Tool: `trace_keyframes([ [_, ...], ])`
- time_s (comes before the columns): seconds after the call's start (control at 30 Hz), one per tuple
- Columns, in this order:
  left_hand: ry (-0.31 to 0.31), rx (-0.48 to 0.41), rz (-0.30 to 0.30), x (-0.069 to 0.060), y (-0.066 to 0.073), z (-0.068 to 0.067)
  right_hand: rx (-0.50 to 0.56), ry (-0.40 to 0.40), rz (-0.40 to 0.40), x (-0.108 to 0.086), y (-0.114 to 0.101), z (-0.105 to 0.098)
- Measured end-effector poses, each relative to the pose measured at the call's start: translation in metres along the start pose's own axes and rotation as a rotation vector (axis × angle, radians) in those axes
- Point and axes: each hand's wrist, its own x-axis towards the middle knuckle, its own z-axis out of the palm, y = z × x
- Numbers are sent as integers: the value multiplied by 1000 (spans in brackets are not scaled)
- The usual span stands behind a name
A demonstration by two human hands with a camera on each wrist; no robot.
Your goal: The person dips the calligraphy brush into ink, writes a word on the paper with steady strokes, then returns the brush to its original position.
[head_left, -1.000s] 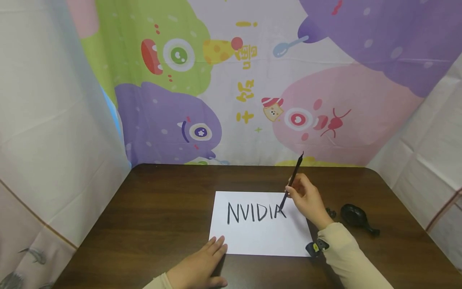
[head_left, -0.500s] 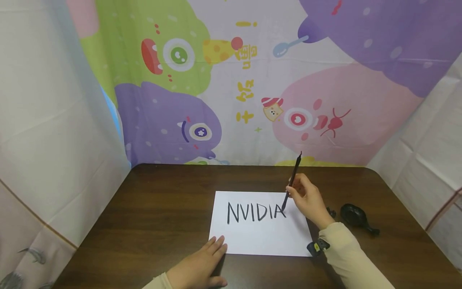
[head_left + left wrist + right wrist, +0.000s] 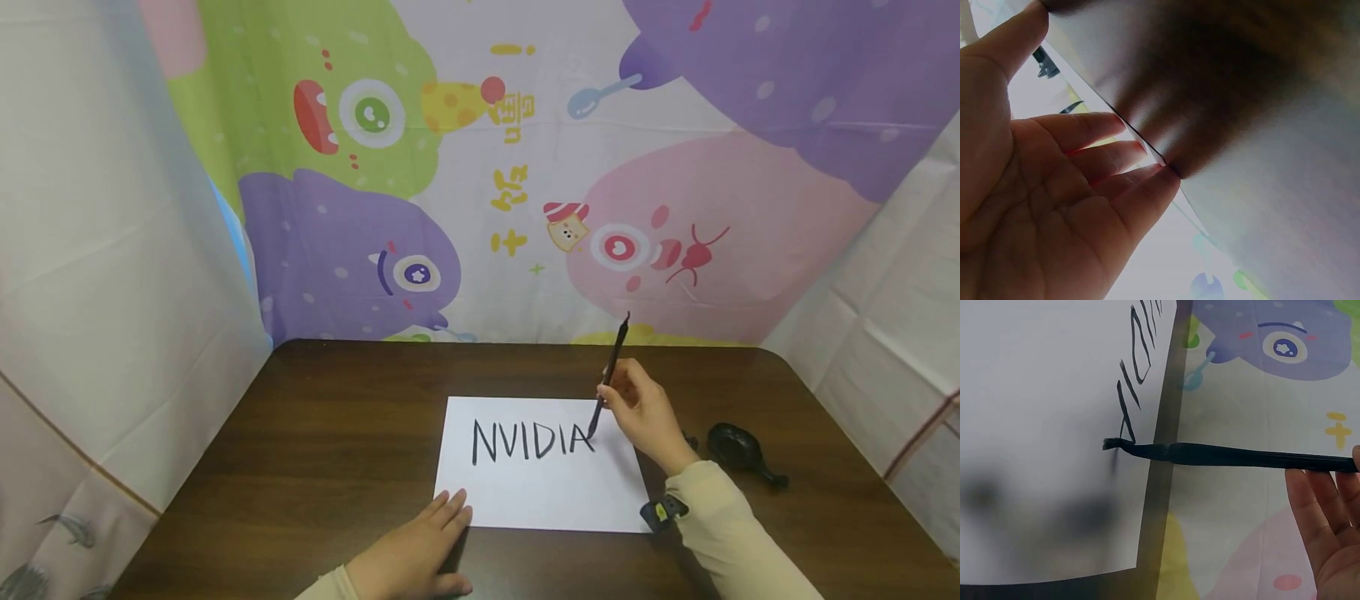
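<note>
A white sheet of paper [image 3: 540, 496] lies on the table, with "NVIDIA" in black strokes across its upper half. My right hand [image 3: 645, 412] pinches a slim black writing brush [image 3: 615, 354] at its shaft, held nearly upright. In the right wrist view, the brush tip [image 3: 1113, 444] is bent sideways beside the foot of the last letter; its contact with the paper is hard to make out. My left hand [image 3: 420, 542] rests with extended fingers on the lower left corner of the sheet. The left wrist view shows its fingertips [image 3: 1169, 178] along the paper's edge.
Right of the paper lies a black, shallow dish with a handle [image 3: 738, 450]. A small dark object [image 3: 690, 441] beside it is partly hidden by my right wrist. The brown table [image 3: 322, 433] ends at a cartoon-printed curtain [image 3: 525, 300]; pale cloth hangs on both sides.
My right hand and the brush have shifted slightly to the right, along the last letter's right leg. The left hand and the paper stay where they were.
</note>
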Motion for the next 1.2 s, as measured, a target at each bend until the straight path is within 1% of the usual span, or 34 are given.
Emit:
trace_keyframes([
  [0.13, 5, 2, 2, 0, -1, 0, 15, 21, -10, 1, -5, -2],
  [0.4, -19, -10, -14, 1, 0, 0, 37, 54, -11, 3, -35, -15],
  [0.47, -16, -12, -13, 1, -1, 0, 35, 61, -16, 4, -38, -17],
  [0.57, -16, -7, -15, 2, -1, 0, 5, 81, -29, 5, -39, -19],
  [0.7, -19, -3, -16, 2, 0, 0, -10, 96, -35, 8, -36, -23],
  [0.8, -14, -6, -8, 2, -1, 0, 14, 88, -22, 9, -23, -26],
  [0.93, 2, 3, 5, 2, -2, 0, 7, 76, 1, 10, -6, -33],
  [1.2, 2, 5, 2, 3, -1, 0, -43, 67, 9, 7, 4, -54],
])
